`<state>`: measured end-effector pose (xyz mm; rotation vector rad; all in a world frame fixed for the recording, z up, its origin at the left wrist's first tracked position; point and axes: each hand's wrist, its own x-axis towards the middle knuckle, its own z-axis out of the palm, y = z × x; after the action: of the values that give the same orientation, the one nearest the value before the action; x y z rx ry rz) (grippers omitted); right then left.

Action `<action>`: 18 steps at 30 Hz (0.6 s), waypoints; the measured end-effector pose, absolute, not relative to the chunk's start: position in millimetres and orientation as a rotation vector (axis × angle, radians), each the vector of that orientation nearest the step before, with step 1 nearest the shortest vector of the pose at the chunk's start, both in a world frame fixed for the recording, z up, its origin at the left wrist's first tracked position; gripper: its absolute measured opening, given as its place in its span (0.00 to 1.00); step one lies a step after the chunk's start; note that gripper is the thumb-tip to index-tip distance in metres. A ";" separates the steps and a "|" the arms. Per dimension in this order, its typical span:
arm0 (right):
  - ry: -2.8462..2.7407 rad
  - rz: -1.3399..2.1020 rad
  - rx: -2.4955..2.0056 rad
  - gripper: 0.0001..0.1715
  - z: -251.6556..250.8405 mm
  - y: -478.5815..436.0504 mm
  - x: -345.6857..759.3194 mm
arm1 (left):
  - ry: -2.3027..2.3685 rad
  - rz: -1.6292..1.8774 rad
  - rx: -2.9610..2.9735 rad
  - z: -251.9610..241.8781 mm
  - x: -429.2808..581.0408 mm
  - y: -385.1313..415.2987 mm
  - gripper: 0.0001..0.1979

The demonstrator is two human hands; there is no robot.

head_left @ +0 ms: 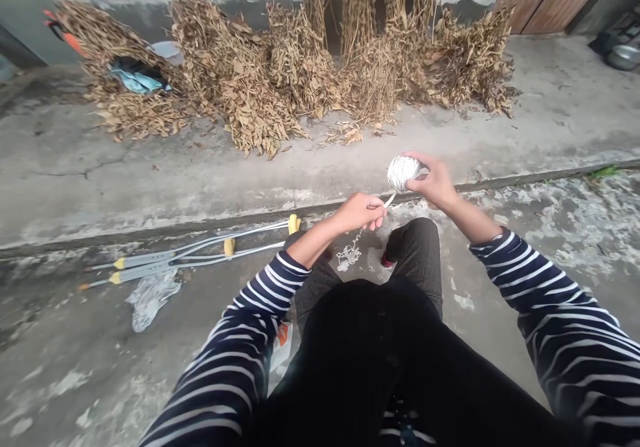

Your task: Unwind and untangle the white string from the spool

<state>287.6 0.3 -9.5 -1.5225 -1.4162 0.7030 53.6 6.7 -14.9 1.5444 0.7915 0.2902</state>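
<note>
My right hand (433,179) holds a ball of white cord (401,172) between thumb and fingers, out in front of my knees. To its lower left, my left hand (363,211) pinches the strand (389,200) that runs from the ball. Below my left hand, a loose tangle of white cord (349,254) lies on the ground between my feet, with a thin length hanging down to it.
A pair of crutches (200,250) lies on the ground at left beside a clear plastic bag (153,297). A low concrete step edge (240,216) crosses ahead. Dried plant bundles (250,80) lean along the wall. Metal pots (623,56) stand far right.
</note>
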 end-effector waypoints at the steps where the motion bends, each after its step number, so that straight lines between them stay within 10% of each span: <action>1: -1.514 0.619 -1.541 0.41 -13.7 0.4 288.7 | 0.780 0.257 1.615 -7.9 50.0 9.3 0.09; 11: -2.183 0.277 -1.504 0.39 -21.7 -8.1 280.7 | 0.952 0.200 2.126 43.2 45.3 60.9 0.10; 18: -1.940 1.128 -1.489 0.36 5.9 -15.1 277.5 | 0.888 0.338 2.393 35.8 68.1 78.9 0.08</action>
<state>277.5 -15.1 5.9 -1.4894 -1.9396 1.1284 68.1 78.9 35.8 2.3926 0.8876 0.3376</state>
